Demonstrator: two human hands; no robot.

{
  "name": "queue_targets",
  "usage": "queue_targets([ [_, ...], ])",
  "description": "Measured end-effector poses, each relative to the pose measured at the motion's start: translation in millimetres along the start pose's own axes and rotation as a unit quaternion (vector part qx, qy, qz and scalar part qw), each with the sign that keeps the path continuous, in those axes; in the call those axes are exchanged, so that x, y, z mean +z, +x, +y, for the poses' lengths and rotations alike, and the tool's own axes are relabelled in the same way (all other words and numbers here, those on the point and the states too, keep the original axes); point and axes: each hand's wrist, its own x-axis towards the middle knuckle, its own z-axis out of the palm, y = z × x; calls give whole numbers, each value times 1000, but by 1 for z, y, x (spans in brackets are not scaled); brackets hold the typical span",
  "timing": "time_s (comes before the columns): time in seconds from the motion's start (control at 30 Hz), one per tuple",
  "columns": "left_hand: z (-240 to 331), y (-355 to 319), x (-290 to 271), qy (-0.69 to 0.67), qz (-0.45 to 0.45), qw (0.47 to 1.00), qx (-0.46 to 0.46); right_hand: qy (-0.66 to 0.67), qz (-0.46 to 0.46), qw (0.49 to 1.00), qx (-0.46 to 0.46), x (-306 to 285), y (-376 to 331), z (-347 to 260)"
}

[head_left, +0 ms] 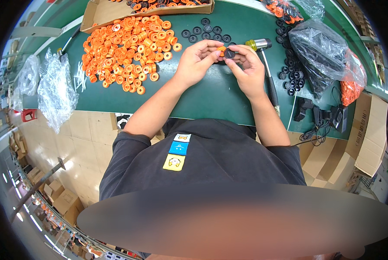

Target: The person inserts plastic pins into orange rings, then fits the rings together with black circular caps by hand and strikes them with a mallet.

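Observation:
Over the green table, my two hands meet with their fingertips close together. In my left hand (197, 62) an orange round cap (221, 50) is pinched between thumb and fingers. A black round cap (229, 53) sits between the thumb and fingers of my right hand (249, 69), right beside the orange one. Whether the two pieces touch, I cannot tell. Several black caps (207, 28) lie just beyond my hands. To the left spreads a big heap of orange caps (129, 47).
A mallet (269, 71) lies right of my right hand. Farther right are more black caps (294, 78), a grey plastic bag (317, 47) and black cables (319, 125). An open cardboard box (148, 16) of caps stands at the back. Clear plastic wrap (57, 86) hangs off the left edge.

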Motion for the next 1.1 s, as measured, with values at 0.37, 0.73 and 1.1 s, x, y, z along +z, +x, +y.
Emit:
queue_targets([
  [0.37,2,-1,1,-32,-16,999,-5,-151,15,984,-88,-3,3,-1],
  [0.73,0,-1,4,-19,-9,1000,-2,-223,14,968,-117,-2,4,-7],
  [1.1,-1,-3,1,31,-9,999,-30,-251,8,958,-140,-3,4,-6],
])
